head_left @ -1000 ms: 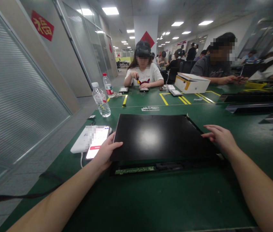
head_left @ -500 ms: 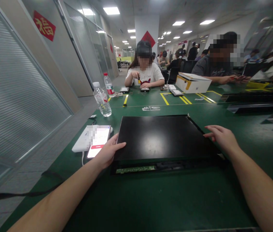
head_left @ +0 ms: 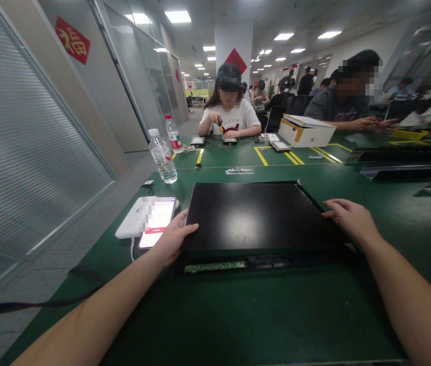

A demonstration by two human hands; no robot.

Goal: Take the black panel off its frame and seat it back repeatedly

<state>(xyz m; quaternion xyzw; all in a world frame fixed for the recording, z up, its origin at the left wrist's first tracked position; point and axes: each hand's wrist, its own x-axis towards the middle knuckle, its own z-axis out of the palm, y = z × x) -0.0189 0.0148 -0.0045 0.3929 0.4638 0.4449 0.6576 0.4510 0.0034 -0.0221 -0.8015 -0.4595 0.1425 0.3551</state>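
Note:
A flat black panel (head_left: 253, 216) lies on the green table (head_left: 261, 315), with a green circuit strip (head_left: 215, 266) showing along its near edge. My left hand (head_left: 173, 236) grips the panel's left edge, thumb on top and the other fingers at the side, partly hidden. At the right edge is my right hand (head_left: 347, 216), its fingers apart and the fingertips close to or touching the rim; it does not grip anything.
Left of the panel are a lit phone (head_left: 158, 218) and a white device (head_left: 131, 223). Two bottles (head_left: 164, 162) stand behind them. Small metallic pieces (head_left: 239, 171) lie beyond the panel. Across the table, a person (head_left: 229, 114) works near a white box (head_left: 307, 133). Dark strips (head_left: 409, 170) lie at right.
The view has shifted very slightly. Both hands and the panel stay in nearly the same places.

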